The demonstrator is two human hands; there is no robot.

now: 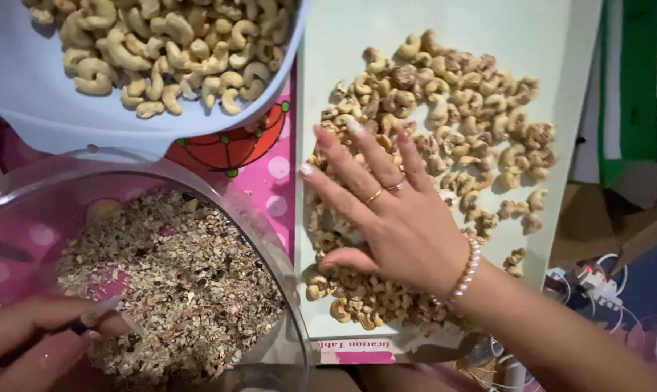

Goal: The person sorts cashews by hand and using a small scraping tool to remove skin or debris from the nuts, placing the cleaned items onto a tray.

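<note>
The right hand (394, 218) lies flat near the centre of the frame, fingers spread wide and palm down, resting on a heap of unpeeled cashew kernels (445, 145) with brownish skins. It grips nothing. Two rings sit on its fingers and a pearl bracelet (463, 272) circles the wrist. The kernels lie scattered over a pale green board (532, 36) that fills the middle and upper right of the frame, with more of them piled under and below the palm.

The left hand (31, 337) is at the lower left corner, fingers closed narrowly around a small dark tool (78, 327); what kind of tool it is cannot be told. Its fingertips reach over the rim of a clear plastic bowl (234, 203) filled with flaky cashew skins (176, 276).

At the upper left a white bowl (31, 101) holds peeled cashews (169, 43), pale and clean. Between the two bowls and the board shows a pink spotted cloth (267, 174) covering the bench. At the right edge are green and white fabric (630, 80) and, lower down, a tangle of cables (597, 279).
</note>
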